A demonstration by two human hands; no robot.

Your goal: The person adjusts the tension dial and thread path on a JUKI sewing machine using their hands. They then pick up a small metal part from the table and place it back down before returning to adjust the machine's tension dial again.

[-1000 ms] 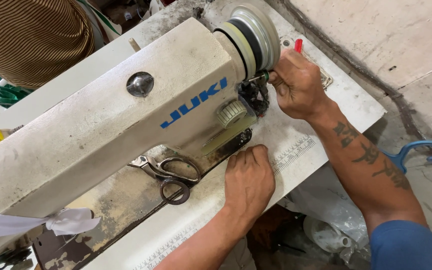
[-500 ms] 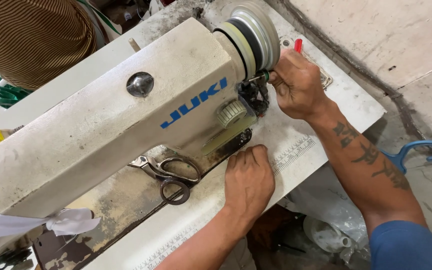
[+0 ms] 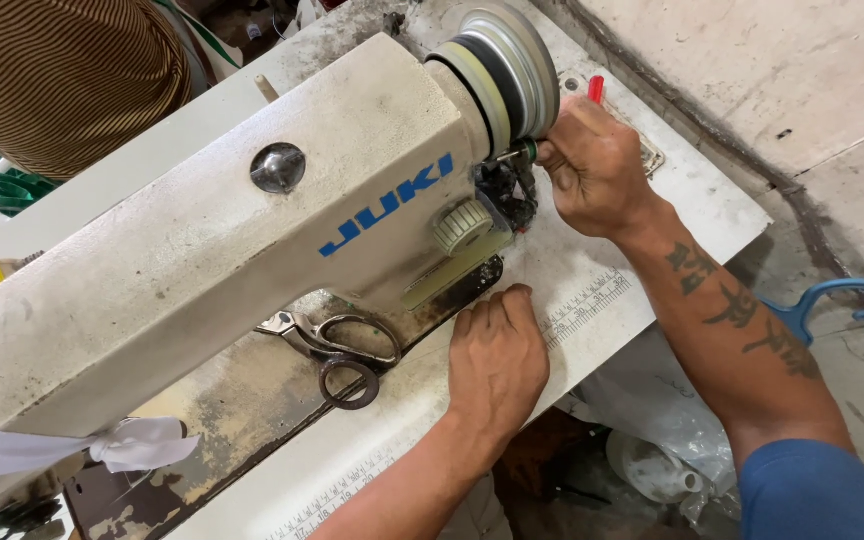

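Note:
A cream industrial sewing machine [image 3: 252,240] lies tilted on a white table [image 3: 672,200], its handwheel [image 3: 507,60] at the upper right. My right hand [image 3: 597,165] is closed on a screwdriver with a red handle tip [image 3: 595,88]; its green-collared shaft [image 3: 520,152] touches the machine's side just below the handwheel. My left hand [image 3: 497,360] rests palm down, fingers curled, on the table's front edge near the machine's base, holding nothing. Metal scissors [image 3: 337,350] lie on the worn table surface left of that hand.
A striped brown hat [image 3: 62,80] sits at the upper left. White cloth [image 3: 142,445] hangs at the machine's left end. A blue handle [image 3: 832,300] lies on the concrete floor at right. White plastic items [image 3: 652,465] are under the table.

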